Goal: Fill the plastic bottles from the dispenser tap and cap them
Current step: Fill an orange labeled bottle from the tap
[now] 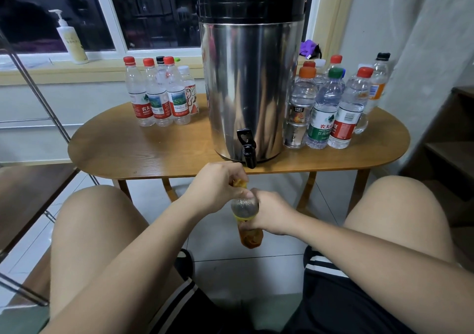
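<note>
Below the dispenser tap [248,151] and a little nearer me, I see my right hand [272,213] wrapped round the plastic bottle [243,205], fingers clamped on its body, while my left hand [215,187] pinches the yellow cap [239,183] at its neck.

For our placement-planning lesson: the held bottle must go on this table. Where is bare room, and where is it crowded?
Widest bare patch: the tabletop front left, between the left bottle group, the dispenser and the near edge. A narrow strip lies before the right bottle group. Crowded: beside the dispenser, right.
</note>
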`<move>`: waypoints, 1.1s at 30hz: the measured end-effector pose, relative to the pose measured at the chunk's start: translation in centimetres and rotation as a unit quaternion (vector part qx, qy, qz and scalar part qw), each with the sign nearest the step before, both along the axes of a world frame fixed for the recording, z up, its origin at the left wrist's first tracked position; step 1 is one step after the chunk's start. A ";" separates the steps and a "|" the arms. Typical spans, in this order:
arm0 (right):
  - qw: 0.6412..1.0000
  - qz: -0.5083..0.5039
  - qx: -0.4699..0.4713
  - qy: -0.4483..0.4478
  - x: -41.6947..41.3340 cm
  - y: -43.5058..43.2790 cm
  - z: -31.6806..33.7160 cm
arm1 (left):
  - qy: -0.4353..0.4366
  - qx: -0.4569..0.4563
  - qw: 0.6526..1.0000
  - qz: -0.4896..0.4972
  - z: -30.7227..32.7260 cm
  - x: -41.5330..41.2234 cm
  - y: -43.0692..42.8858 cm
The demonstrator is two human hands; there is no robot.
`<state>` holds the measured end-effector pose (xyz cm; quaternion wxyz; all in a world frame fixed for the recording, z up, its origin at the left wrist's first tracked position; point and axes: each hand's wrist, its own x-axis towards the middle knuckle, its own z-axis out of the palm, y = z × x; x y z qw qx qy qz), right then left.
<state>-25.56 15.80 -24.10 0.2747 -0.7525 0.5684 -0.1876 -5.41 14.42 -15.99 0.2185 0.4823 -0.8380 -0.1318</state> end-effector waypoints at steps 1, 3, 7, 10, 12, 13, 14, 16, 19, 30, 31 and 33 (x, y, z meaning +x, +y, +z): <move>1.000 -0.006 0.000 0.003 -0.1 -0.1 0.0 | 0.017 0.023 0.999 -0.017 -0.1 0.3 -0.1; 1.000 -0.008 0.001 0.011 -0.4 -0.2 -0.1 | 0.017 0.048 0.998 -0.036 0.0 0.7 0.0; 1.000 -0.004 0.007 0.024 -0.3 -0.2 -0.4 | 0.002 0.048 0.998 -0.040 0.1 1.1 0.1; 1.000 -0.009 0.011 0.019 -0.3 -0.4 -0.4 | 0.002 0.020 0.999 -0.041 0.1 1.1 0.2; 1.000 -0.009 0.011 0.015 -0.2 -0.5 -0.3 | 0.010 0.009 0.999 -0.037 0.1 1.1 0.2; 1.000 -0.011 0.009 0.015 -0.2 -0.4 -0.3 | 0.015 0.009 0.999 -0.034 0.1 1.1 0.2; 1.000 -0.011 0.006 0.015 -0.2 -0.4 -0.2 | 0.017 0.010 0.999 -0.033 0.2 1.2 0.1; 1.000 -0.010 0.006 0.017 -0.2 -0.3 -0.2 | 0.013 0.015 0.999 -0.039 0.2 1.3 0.1; 1.000 -0.007 0.006 0.023 -0.2 -0.4 -0.3 | 0.007 0.039 0.997 -0.072 0.2 1.2 0.0; 1.000 -0.004 -0.001 0.013 -0.3 -0.1 -0.1 | 0.028 0.063 0.996 -0.054 0.5 0.8 0.4; 1.000 -0.004 0.002 0.006 -0.3 -0.1 0.0 | 0.028 0.065 0.996 -0.050 0.4 1.0 0.3; 1.000 -0.005 0.004 -0.003 -0.4 -0.2 0.1 | 0.023 0.048 0.998 -0.033 0.3 1.1 0.2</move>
